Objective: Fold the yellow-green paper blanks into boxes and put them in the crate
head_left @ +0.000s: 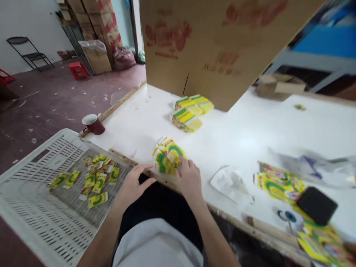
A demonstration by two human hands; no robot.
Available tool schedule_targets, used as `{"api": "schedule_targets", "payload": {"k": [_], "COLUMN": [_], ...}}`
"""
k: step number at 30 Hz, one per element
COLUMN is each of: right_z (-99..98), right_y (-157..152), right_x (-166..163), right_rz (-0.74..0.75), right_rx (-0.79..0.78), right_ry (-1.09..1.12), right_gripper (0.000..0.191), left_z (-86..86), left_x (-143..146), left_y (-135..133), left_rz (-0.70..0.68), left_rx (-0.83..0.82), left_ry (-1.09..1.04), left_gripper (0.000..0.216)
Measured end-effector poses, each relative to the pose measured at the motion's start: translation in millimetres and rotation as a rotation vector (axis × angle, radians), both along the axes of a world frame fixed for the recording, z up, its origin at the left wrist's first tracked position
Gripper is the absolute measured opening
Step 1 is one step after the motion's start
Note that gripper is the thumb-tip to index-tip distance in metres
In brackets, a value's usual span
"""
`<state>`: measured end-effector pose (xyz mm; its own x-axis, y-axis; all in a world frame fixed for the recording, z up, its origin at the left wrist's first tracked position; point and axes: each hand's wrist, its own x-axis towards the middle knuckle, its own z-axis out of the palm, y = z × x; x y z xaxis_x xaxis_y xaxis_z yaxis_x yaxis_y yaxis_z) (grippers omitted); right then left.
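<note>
My right hand (189, 181) is closed on the right edge of a small stack of flat yellow-and-green printed cartons (167, 155) at the front edge of the white table (130, 122). Left of the stack is my left hand (138, 184), thumb and fingers apart, with nothing in it. Its fingertips reach the wooden table edge, close to the cartons. Beside my left arm, a white plastic crate (27, 200) holds several small yellow-and-green boxes (98, 181). Farther back on the table lie more yellow cartons (187, 119), in bundles.
A large cardboard box (200, 52) stands at the back of the table. A maroon mug (96, 126) sits at the left corner. To the right are crumpled white paper (229, 183), flat cartons (278, 183), a black object (317, 205) and clear plastic (328, 170).
</note>
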<state>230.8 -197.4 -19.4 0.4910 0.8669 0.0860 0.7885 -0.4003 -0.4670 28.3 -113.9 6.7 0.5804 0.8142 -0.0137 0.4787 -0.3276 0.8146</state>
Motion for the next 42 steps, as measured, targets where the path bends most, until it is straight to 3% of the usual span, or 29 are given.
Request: {"api": "schedule_targets", "payload": {"k": [5,9,13,16,21,23,27,29,34,37,39,42], "right_z": [-15.5,-6.0,11.4,16.9,16.1,14.7,9.6,7.2,11.9,18.9,23.0,30.5], "right_y": [-1.5,-9.0,-17.7,-19.1,-18.4,-18.6,-19.1,-17.7,-8.7,-4.6,-4.4,-8.1], "right_x": [3.6,-3.6,-31.4,-51.6,-69.1,-73.4,-78.8,-77.3,-60.1,-51.2,-47.1,-35.4], "right_rz": [-0.033,0.096,0.323,0.323,0.335,0.359,0.443,0.470,0.318,0.277,0.295,0.319], "right_rx": [0.201,0.332,0.408,0.520,0.521,0.506,0.525,0.532,0.563,0.620,0.651,0.662], "right_ry": [0.103,0.245,0.409,0.531,0.933,0.979,0.754,0.687,0.794,0.790,0.716,0.614], "right_gripper": [0.041,0.046,0.051,0.041,0.032,0.034,0.045,0.046,0.032,0.021,0.026,0.021], "left_z": [-18.4,-27.7,-20.5,-6.9,10.1,11.3,5.8,2.7,4.2,1.9,-3.2,-4.9], "left_x": [13.5,36.8,61.4,66.9,58.7,56.2,52.2,49.6,49.6,53.9,53.5,40.2], "left_y": [-3.5,-9.2,-22.4,-29.9,-31.0,-29.1,-25.3,-26.0,-33.0,-32.1,-28.8,-21.4], "left_rz": [0.086,0.142,0.219,0.316,0.346,0.377,0.573,0.605,0.482,0.494,0.519,0.421], "left_rx": [-0.206,-0.449,-0.780,-0.890,-0.790,-0.770,-0.660,-0.611,-0.648,-0.634,-0.590,-0.529], "left_ry": [-0.182,-0.568,-1.028,-1.203,-1.386,-1.404,-1.317,-1.225,-1.179,-1.136,-1.105,-1.017], "left_gripper": [0.036,0.058,0.050,0.042,0.034,0.033,0.038,0.043,0.061,0.044,0.036,0.029]}}
